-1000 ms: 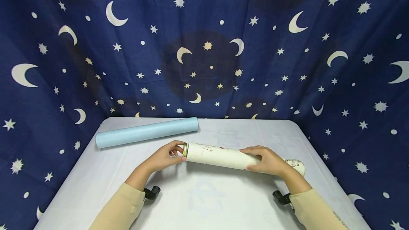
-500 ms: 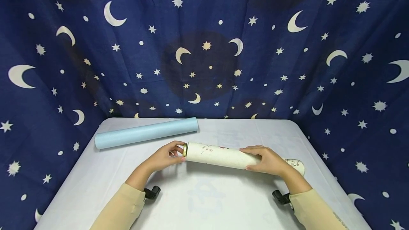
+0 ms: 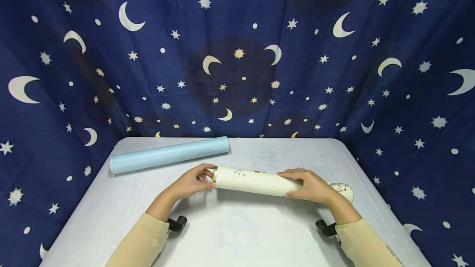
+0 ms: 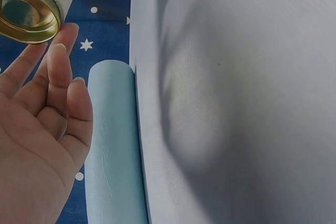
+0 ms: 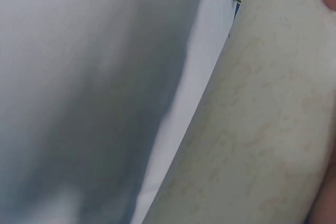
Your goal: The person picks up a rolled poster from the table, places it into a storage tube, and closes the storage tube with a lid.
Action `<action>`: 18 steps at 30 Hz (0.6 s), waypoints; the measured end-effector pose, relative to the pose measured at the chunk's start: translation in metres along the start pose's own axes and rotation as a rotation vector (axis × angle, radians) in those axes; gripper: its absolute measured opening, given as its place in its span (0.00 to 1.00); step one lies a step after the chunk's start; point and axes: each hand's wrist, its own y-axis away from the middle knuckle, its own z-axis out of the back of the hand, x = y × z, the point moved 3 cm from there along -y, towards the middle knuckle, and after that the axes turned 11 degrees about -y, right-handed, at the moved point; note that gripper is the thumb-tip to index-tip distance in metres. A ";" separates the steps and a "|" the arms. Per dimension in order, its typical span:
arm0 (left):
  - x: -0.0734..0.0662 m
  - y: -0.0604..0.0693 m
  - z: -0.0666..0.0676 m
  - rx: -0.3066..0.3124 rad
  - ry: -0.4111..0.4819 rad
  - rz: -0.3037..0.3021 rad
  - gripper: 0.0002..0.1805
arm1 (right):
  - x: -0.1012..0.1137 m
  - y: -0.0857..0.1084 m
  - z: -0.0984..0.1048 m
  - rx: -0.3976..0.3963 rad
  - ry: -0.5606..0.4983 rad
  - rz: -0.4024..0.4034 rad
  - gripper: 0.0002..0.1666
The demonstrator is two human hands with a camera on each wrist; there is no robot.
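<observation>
A long cream cardboard tube (image 3: 248,181) printed with small branches and blossoms is held slightly tilted above the table. At its left end sits a gold metal cap (image 3: 215,174), flush with the tube's edge. My left hand (image 3: 190,182) pinches this cap's rim between thumb and fingers; in the left wrist view, fingertips touch the cap's shiny, recessed end. The right hand (image 3: 311,188) grips the tube from above toward its right end, fingers on the far side and thumb on the near side. That hand and wrist hide part of the tube, which fills much of the right wrist view.
A light blue roll (image 3: 168,155) lies slantwise at the table's back left, beyond my left hand. The white-covered table (image 3: 237,234) ends against a dark blue curtain (image 3: 237,52) with moons and stars. Black wrist mounts (image 3: 177,223) hang under both forearms.
The narrow gap between the gold cap and the tube's left end has closed, bringing the two together. Both hands stay almost in place; the head view has shifted very slightly.
</observation>
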 end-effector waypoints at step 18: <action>0.002 0.004 0.001 0.015 0.080 0.042 0.36 | 0.004 -0.003 -0.003 0.005 0.003 0.024 0.37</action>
